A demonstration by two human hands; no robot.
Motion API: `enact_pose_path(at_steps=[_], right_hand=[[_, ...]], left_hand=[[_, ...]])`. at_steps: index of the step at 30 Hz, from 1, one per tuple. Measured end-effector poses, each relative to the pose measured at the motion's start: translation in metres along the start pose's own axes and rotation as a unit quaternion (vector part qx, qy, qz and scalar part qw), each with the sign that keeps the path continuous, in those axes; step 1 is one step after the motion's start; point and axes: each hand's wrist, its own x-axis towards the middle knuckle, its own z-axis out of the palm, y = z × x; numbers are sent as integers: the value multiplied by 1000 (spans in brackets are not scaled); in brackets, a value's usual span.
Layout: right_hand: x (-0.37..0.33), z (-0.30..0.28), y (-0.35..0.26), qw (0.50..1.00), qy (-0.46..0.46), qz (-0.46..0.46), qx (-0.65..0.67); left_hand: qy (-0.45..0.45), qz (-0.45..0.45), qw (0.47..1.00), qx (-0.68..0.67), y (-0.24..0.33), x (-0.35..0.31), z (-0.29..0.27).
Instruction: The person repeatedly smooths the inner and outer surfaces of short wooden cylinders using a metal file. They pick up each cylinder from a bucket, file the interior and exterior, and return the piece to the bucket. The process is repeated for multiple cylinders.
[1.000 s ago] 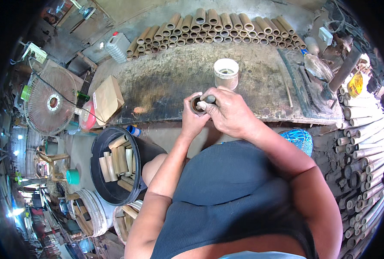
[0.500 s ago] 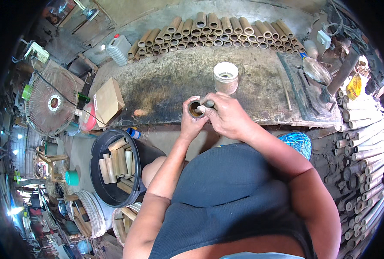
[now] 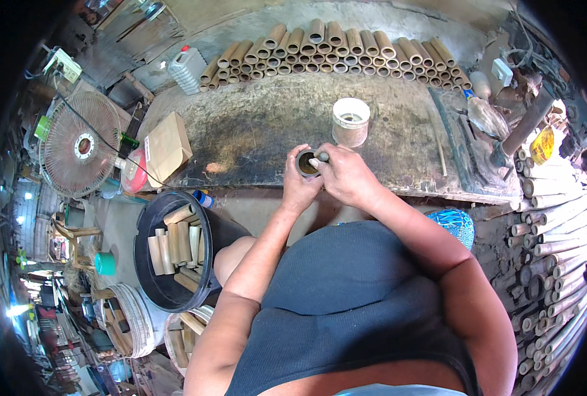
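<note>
My left hand (image 3: 298,190) is wrapped round a short bamboo tube (image 3: 300,163), whose open end faces up toward me. My right hand (image 3: 351,175) is closed on a thin stick-like tool (image 3: 323,157) with a rounded, dull green-grey end. Its fingers rest at the tube's rim, and a whitish fingertip reaches over the opening. How far the tool goes into the tube is hidden, and so is its working end. Just beyond my right hand, a white plastic tub (image 3: 350,129) with a stained side stands on the worn wooden table (image 3: 260,125).
Bamboo tubes (image 3: 333,53) are stacked along the table's back. A plastic jug (image 3: 186,69), a cardboard box (image 3: 168,148) and a fan (image 3: 82,145) stand left. A black bucket (image 3: 149,264) of bamboo pieces is beside my leg. More bamboo (image 3: 557,251) is piled right.
Both hands have shifted slightly in view with the tube. The tube's mouth shows more openly now, and my right fingers have moved at its rim.
</note>
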Motion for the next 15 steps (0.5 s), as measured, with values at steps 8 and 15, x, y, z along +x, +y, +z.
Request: enact_pose_path(at_steps=[8,15], right_hand=[[2,-4,-13,997,-47,57,-36],[0,-4,-13,1000,5,-20,-2]], left_hand=[[-1,-8,1000,-2,16,-2,-3],[27,-8,1000,-2,15,-4,-6]])
